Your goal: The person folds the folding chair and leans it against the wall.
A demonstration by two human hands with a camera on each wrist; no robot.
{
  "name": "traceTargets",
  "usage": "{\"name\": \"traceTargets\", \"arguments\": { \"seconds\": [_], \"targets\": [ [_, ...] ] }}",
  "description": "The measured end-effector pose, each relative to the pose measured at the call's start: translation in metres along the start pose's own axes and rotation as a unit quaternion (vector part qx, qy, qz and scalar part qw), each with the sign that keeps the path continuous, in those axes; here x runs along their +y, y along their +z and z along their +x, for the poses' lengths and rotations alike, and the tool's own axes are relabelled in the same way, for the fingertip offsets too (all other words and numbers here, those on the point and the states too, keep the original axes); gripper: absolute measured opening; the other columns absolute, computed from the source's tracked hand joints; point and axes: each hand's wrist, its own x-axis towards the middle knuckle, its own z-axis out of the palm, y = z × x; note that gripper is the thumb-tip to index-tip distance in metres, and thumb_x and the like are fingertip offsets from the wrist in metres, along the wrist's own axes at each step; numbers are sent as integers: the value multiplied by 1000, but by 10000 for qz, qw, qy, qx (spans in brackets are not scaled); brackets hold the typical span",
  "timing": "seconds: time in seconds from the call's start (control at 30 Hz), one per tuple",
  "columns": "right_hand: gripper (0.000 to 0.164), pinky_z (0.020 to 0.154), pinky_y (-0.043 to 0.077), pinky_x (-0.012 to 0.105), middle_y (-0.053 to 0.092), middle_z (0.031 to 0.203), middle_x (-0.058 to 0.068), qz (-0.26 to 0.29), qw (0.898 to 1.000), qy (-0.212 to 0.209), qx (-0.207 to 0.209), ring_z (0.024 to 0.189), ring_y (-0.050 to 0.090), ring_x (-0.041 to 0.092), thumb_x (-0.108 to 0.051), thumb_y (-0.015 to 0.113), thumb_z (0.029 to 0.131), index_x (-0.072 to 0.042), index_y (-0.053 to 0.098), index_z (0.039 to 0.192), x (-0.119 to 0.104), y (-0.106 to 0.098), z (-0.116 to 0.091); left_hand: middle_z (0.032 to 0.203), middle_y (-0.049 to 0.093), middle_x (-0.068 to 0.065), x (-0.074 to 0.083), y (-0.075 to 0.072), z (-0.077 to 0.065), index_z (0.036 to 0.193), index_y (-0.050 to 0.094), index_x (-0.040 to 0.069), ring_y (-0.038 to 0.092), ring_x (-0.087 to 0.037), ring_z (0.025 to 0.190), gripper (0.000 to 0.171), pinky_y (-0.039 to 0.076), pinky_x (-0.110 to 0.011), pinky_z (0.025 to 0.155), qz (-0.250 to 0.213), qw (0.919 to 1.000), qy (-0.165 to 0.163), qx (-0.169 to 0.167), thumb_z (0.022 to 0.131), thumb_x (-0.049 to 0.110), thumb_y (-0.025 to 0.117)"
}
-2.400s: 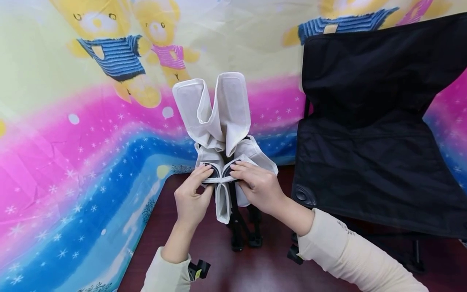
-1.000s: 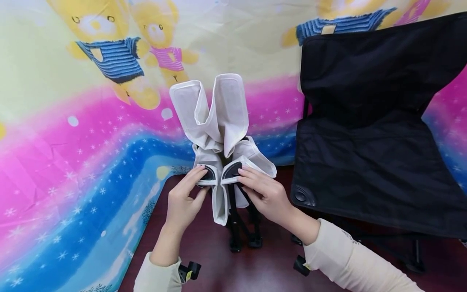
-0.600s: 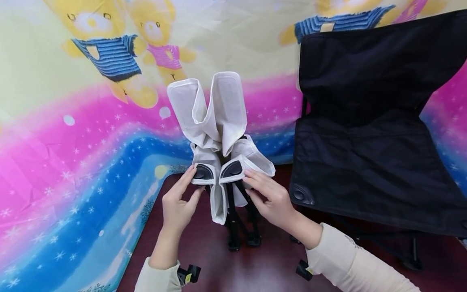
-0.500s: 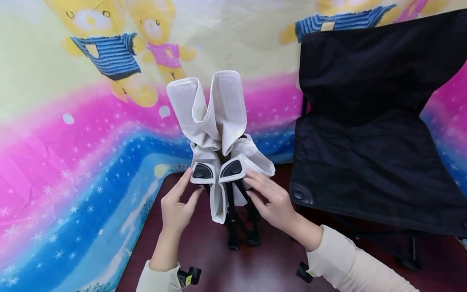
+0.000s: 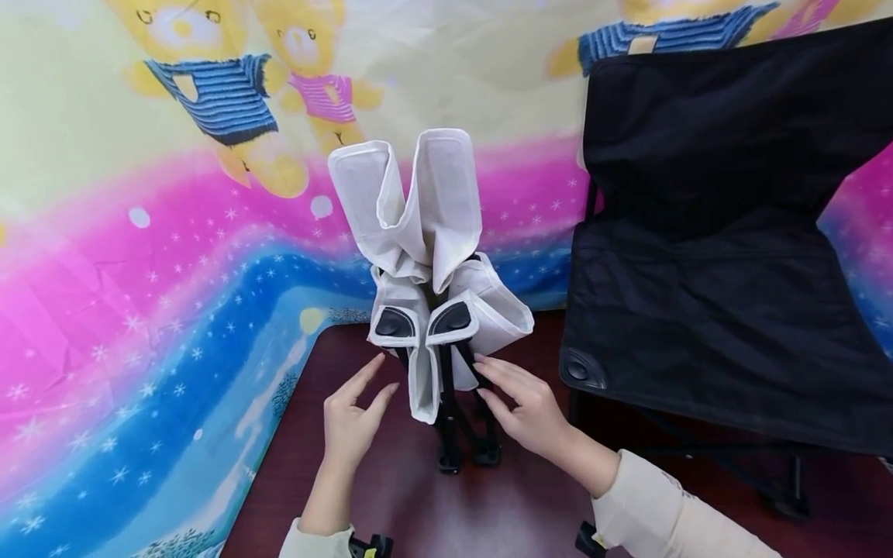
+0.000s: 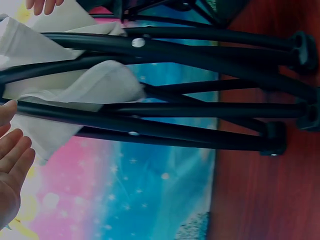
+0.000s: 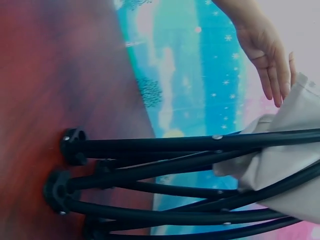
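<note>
White chair (image 5: 449, 201) stood folded on the worktop (image 5: 418, 511), long axis upright, between my hands, left of the black chair (image 5: 705, 310). My left hand (image 5: 349, 426), fingers apart, gripped nothing; my right hand (image 5: 528, 411), equally loose, looked nearer its legs (image 5: 447, 372), contact unclear.

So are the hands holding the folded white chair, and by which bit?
Nothing is held: the left hand and the right hand are open on either side of the folded white chair, gripping no part of it.
</note>
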Motion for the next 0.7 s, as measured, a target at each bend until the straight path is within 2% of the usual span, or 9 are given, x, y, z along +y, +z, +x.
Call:
{"name": "traceTargets", "arguments": {
  "seconds": [0.13, 0.4, 0.6, 0.7],
  "targets": [
    [26, 83, 42, 24, 60, 100, 16, -64, 9996, 228, -133, 93, 57, 24, -14, 55, 85, 5, 61, 101, 3, 1, -11, 98, 63, -9, -2, 3, -10, 104, 63, 2, 58, -18, 92, 41, 41, -14, 79, 206, 9997, -83, -111, 64, -2, 73],
    [27, 82, 43, 24, 61, 101, 14, -244, 9969, 545, -504, 93, 57, 23, -13, 58, 82, 6, 61, 101, 8, 2, -27, 91, 63, -16, 13, 8, -20, 97, 63, -6, 59, -26, 86, 38, 43, -15, 77, 13, 9996, -172, -202, 60, -11, 70],
    [35, 77, 46, 27, 61, 100, 14, -376, 9953, 644, -625, 90, 58, 23, 3, 67, 66, 7, 61, 101, 10, 4, -35, 94, 64, -8, -15, 18, -38, 100, 64, 1, 59, -18, 90, 38, 42, -14, 78, 36, 9979, -528, -386, 64, -6, 71],
    [40, 75, 47, 27, 61, 100, 14, -407, 9944, 725, -658, 89, 59, 23, 7, 69, 62, 7, 61, 101, 11, 6, -39, 94, 64, -7, -22, 23, -45, 100, 64, 2, 59, -18, 90, 37, 43, -17, 78, 5, 9964, -708, -466, 64, -6, 71]
  ]
}}
